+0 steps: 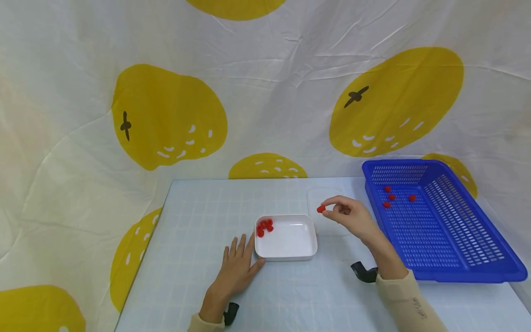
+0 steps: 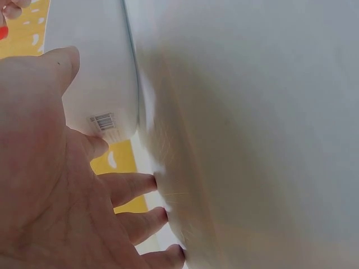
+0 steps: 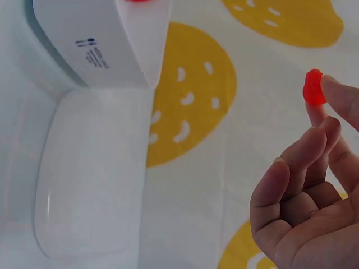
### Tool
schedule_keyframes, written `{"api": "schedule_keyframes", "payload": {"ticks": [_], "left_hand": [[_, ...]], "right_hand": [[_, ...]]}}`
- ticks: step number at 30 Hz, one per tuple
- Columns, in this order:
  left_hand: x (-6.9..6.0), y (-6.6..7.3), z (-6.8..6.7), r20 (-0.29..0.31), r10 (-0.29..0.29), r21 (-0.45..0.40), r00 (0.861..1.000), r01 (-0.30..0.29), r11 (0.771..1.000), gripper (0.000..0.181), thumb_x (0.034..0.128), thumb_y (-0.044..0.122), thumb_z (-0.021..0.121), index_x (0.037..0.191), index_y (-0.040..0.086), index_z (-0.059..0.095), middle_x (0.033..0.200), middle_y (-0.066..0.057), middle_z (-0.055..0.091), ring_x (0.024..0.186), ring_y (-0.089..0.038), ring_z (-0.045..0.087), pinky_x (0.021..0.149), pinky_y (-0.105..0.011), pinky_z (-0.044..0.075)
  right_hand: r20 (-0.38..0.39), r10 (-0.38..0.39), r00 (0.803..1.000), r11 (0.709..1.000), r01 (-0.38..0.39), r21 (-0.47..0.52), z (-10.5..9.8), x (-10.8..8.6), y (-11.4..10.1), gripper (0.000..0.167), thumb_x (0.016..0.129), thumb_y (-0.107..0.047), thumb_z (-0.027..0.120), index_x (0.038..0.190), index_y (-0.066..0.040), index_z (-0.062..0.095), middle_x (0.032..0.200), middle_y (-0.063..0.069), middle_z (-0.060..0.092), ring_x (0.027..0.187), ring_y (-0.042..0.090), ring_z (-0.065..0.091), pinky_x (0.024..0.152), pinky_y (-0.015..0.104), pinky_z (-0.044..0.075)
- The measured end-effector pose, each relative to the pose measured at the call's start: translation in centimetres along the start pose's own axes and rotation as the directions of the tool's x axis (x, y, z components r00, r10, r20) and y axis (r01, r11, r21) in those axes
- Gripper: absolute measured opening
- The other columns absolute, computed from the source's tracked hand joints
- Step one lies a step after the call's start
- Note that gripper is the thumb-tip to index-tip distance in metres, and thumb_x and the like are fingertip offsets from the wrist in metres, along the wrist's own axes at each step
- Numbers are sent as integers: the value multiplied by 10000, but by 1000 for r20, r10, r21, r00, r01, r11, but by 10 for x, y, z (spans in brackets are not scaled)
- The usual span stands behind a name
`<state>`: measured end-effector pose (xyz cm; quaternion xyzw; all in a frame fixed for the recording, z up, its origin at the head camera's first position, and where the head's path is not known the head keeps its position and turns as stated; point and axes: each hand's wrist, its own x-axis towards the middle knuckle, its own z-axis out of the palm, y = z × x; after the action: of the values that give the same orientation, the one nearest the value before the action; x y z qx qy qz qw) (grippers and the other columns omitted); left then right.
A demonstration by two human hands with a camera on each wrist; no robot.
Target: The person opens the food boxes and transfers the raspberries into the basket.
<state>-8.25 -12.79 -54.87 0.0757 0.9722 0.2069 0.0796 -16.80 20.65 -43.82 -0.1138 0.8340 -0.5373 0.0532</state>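
Between its thumb and forefinger, my right hand (image 1: 351, 218) pinches a small bumpy red piece (image 3: 314, 87) that looks like a raspberry. It is held above the table, to the right of a white rectangular dish (image 1: 292, 237). Several similar red pieces (image 1: 264, 226) are grouped in the dish's back left corner. My left hand (image 1: 238, 272) lies with fingers spread at the left side of the dish, thumb by its front corner and forefinger along its side. In the left wrist view, the fingers (image 2: 137, 188) are straight and hold nothing.
On the right stands a blue slotted basket (image 1: 439, 272) with several red pieces (image 1: 392, 197) near its back left. A clear flat lid or tray (image 3: 90, 179) lies behind and right of the dish. A fruit-patterned cloth (image 1: 278, 101) hangs behind the table (image 1: 199, 207).
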Motion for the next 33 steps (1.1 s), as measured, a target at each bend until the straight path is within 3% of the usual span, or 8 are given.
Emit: {"api": "schedule_keyframes", "payload": {"ticks": [10,20,27,33], "left_hand": [[0,0,1,-4,1,-8,1000,-1,1000,818,981,554,539,1605,132,220,1610,-213,245,1482,-453,119,1140,-673,95],[0,1,-1,6,-8,-3,1000,8,1000,818,983,557,534,1606,132,215,1614,-209,239,1483,-451,116,1144,-665,91],[-2,2,-3,4,1,-9,1000,-1,1000,814,986,556,531,1603,123,222,1609,-216,245,1481,-455,119,1144,-665,96],[-1,0,-2,-1,12,-12,1000,-12,1000,815,990,570,511,1603,121,218,1608,-224,241,1481,-458,115,1142,-667,95]], "right_hand": [[-100,-32,995,999,27,-44,-48,-12,0,275,936,-209,735,1155,-45,709,717,61,505,637,193,451,518,290,373],[-223,44,974,990,-72,-122,-97,-20,8,372,942,-316,723,1209,-65,668,810,50,584,726,213,505,588,302,420],[-262,90,961,986,-123,-115,-121,-22,18,391,945,-367,706,1225,-96,667,801,40,565,759,208,501,631,298,415],[-272,167,948,970,-208,-128,-140,-16,32,455,946,-430,684,1273,-117,640,791,10,560,836,213,561,691,255,480]]}}
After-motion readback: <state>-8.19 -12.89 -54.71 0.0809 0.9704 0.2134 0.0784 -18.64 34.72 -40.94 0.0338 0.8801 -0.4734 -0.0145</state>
